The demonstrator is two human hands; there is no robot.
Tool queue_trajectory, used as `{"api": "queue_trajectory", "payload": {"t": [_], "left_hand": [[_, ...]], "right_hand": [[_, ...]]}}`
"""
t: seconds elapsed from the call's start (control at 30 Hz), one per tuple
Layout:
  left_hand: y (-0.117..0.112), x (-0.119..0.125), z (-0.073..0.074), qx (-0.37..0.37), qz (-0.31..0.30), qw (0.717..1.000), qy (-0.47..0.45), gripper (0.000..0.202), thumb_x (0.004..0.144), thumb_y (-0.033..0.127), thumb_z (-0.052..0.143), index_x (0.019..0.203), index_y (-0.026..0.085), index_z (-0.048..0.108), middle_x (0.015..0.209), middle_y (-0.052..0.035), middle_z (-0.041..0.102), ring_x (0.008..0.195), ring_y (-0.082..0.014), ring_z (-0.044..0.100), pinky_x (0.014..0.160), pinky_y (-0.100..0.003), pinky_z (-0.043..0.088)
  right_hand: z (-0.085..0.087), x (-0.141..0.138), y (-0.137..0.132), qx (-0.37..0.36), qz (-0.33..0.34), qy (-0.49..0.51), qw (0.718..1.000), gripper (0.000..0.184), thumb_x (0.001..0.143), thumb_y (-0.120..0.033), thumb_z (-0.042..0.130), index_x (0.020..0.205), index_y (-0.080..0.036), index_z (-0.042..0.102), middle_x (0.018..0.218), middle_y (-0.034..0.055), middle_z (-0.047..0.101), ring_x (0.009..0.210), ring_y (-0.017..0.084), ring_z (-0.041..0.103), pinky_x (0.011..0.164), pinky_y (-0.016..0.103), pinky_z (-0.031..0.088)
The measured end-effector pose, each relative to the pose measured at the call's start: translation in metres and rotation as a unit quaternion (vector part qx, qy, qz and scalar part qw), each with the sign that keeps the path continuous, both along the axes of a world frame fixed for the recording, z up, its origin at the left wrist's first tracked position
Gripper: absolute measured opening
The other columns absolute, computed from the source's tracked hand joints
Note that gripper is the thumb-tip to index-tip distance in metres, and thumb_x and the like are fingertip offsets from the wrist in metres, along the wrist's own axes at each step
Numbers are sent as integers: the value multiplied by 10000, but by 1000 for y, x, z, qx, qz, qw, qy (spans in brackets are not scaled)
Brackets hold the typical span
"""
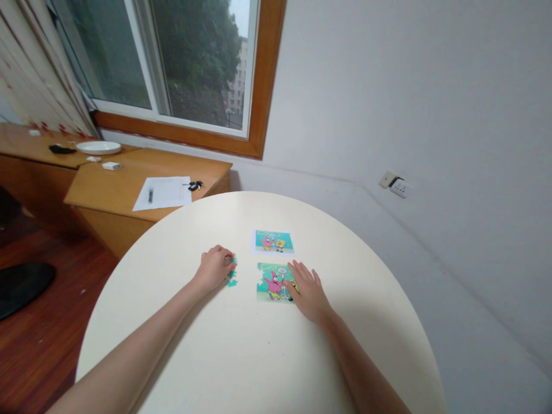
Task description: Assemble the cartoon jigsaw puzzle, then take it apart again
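A person's two bare hands flank a partly assembled jigsaw puzzle on a round, cream-coloured table, its notched left edge facing a small cluster of loose teal pieces across a narrow strip of bare tabletop. The puzzle lies between the hands, its long axis apparently running side to side, though its right end is covered. The right hand is the nearer one — palm down, fingers spread over the puzzle's right side. The left hand is apart from it, fingers curled in at the loose pieces; whether it pinches one cannot be told. Just beyond the puzzle, farther from the person, a printed picture of the same cartoon figures lies flat, its long side also running left to right. Past the table's far left rim, a wooden desk carries a sheet of paper, a bunch of keys at the sheet's edge and a white dish — all below a wood-framed window with trees outside. A wall socket is set in the pale wall at right, and reddish floorboards show at lower left.
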State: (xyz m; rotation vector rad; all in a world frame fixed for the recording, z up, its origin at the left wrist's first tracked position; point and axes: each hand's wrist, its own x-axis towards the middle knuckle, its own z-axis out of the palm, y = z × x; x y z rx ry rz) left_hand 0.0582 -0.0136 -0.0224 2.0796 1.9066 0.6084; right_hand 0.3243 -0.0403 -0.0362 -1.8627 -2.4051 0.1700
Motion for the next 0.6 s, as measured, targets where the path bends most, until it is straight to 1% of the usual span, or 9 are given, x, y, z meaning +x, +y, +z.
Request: {"api": "queue_trajectory", "payload": {"t": [0.17, 0.27, 0.43, 0.6], "left_hand": [[0, 1, 0, -7, -5, 1000, -11, 163, 761, 224, 557, 876, 179, 663, 997, -78, 645, 981, -240, 581, 864, -368, 402], [1, 2, 0, -13, -6, 1000, -16, 162, 763, 215, 554, 880, 172, 658, 998, -83, 643, 973, -236, 582, 854, -357, 406], [1, 1, -4, 1, -7, 1000, -30, 153, 755, 207, 560, 871, 177, 655, 988, -72, 642, 963, -229, 587, 838, -345, 413], [1, 2, -5, 4, -5, 999, -37, 145, 744, 189, 574, 869, 181, 648, 977, -65, 644, 959, -227, 592, 833, -339, 415]], "right_hand": [[0, 0, 0, 8, 1, 4, 1000, 517, 927, -400, 280, 1400, -200, 338, 1475, 78, 308, 1372, 210, 245, 1109, 458, 168], [-1, 0, 0, 7, -1, 3, 1000, 523, 926, -408, 281, 1399, -193, 340, 1476, 75, 307, 1372, 210, 246, 1110, 456, 174], [-5, 1, 1, 24, 4, 1, 1000, 514, 925, -409, 288, 1397, -212, 346, 1466, 74, 332, 1365, 212, 262, 1107, 460, 184], [-5, 1, 2, 20, 2, 2, 1000, 521, 925, -415, 284, 1396, -201, 345, 1471, 73, 321, 1369, 210, 253, 1109, 454, 180]]}}
